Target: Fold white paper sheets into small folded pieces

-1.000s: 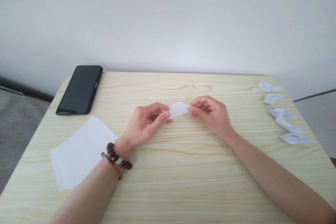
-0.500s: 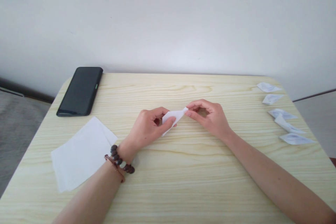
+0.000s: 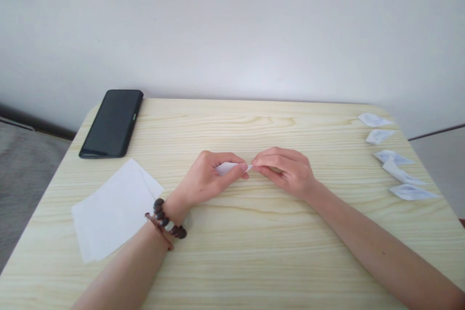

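While the left hand [image 3: 209,179] grips folded paper [image 3: 224,168], the right hand [image 3: 288,168] pinches its tip [image 3: 250,167]; both forearms [image 3: 363,235] slant inward.

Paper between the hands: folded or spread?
Folded: the paper shows narrow and pointed between left hand and right hand, far smaller than the flat sheets.

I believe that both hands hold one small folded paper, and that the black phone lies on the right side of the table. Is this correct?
Not entirely. In the head view, the black phone lies on the left side of the table, beyond the sheets, not on the right. The left hand and right hand do hold one small folded paper.
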`<state>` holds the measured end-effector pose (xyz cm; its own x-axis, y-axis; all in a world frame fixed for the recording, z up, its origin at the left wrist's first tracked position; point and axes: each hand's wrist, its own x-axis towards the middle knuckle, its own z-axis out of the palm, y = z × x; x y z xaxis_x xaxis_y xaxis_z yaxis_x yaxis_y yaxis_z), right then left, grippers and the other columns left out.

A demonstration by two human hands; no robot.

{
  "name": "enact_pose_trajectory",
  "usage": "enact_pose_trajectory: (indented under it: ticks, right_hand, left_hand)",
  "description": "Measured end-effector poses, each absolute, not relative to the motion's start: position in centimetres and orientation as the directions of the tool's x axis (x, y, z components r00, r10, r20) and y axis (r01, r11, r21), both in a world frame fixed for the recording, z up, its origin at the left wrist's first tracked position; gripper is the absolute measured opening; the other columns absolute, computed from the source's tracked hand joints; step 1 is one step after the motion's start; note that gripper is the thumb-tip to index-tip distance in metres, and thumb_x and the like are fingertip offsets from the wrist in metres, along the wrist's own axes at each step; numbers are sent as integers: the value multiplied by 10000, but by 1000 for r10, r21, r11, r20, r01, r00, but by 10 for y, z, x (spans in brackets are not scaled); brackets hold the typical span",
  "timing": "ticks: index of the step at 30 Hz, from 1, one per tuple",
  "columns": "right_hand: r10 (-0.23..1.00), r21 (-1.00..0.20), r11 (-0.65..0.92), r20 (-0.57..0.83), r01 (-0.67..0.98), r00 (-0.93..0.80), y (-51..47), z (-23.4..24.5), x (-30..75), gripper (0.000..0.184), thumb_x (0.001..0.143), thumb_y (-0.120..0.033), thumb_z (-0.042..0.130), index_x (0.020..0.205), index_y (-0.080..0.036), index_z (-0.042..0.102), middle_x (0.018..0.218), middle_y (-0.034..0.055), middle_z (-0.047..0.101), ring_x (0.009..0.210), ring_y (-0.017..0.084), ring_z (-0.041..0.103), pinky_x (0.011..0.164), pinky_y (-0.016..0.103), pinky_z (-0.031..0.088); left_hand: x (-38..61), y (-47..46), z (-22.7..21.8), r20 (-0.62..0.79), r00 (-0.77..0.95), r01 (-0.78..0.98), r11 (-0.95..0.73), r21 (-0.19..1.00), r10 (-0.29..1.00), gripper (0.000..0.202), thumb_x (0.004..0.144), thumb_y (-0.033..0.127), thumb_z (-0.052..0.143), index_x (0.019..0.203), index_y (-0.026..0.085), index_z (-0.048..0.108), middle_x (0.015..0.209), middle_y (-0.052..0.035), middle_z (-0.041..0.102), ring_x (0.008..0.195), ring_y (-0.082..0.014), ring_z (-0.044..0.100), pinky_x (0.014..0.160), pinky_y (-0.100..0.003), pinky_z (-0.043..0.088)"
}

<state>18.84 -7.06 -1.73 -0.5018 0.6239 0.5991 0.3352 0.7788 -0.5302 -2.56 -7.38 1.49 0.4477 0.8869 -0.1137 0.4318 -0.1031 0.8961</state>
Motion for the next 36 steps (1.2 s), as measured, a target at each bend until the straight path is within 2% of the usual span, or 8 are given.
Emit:
enact_pose_trajectory:
  ticks: [7,14,17,19,21,24,30,36]
  right_hand:
    - [497,-347,868,644,356,-582,-73,-19,193,231,877,-132,583,1067,-250,640,931,12,725,802,120,680,679,226,518]
    - [451,-289,892,643,349,-619,-75,-15,190,194,936,-131,473,1040,-185,628,934,57,711,773,131,655,663,251,492]
    - [504,-390,864,653,320,-565,-75,-17,187,152,881,-117,569,1003,-196,612,908,35,700,774,118,647,682,231,491]
    - [622,-536,781,620,321,-479,-75,-16,185,153,847,-120,603,982,-190,586,877,25,683,712,101,618,666,222,485]
    - [711,-621,697,538,358,-452,-75,-14,185,119,842,-142,590,952,-181,571,819,14,658,648,95,575,647,236,467]
    - [716,-606,684,451,406,-533,-74,-12,185,11,850,-179,566,859,-180,573,717,-4,624,633,111,552,659,266,435]
    - [643,-549,746,446,378,-622,-72,-14,183,115,845,-137,511,745,-181,548,603,-23,551,577,104,484,620,244,389]
    - [666,-631,693,373,350,-646,-72,-15,185,123,841,-124,495,740,-185,528,611,-32,513,570,90,454,576,209,360]
  left_hand:
    - [-28,-71,20,-177,477,408,-39,912,861,270,845,379,587,738,178,732,692,2,701,593,-115,545,532,-216,357]
    - [-27,-71,18,-234,483,441,-3,898,844,270,850,379,573,763,165,712,695,5,690,592,-102,530,535,-205,359]
    - [-26,-70,15,-177,477,403,-35,914,861,229,839,346,594,764,163,710,704,18,695,614,-95,553,555,-187,384]
    - [-26,-70,12,-127,461,389,-71,919,878,201,836,321,604,766,166,713,701,30,697,612,-87,561,555,-175,389]
    - [-25,-70,10,-78,451,387,-116,915,889,183,836,299,607,765,170,715,700,37,700,617,-83,574,561,-168,396]
    - [-24,-72,8,-18,464,402,-192,895,886,166,834,274,609,763,175,722,725,32,716,659,-94,611,607,-170,423]
    - [-20,-74,5,60,496,428,-304,851,866,132,819,241,617,791,180,731,795,12,741,724,-118,655,681,-189,450]
    - [-21,-74,8,-22,487,447,-228,865,873,150,814,271,622,763,190,738,773,19,739,713,-121,653,659,-195,445]
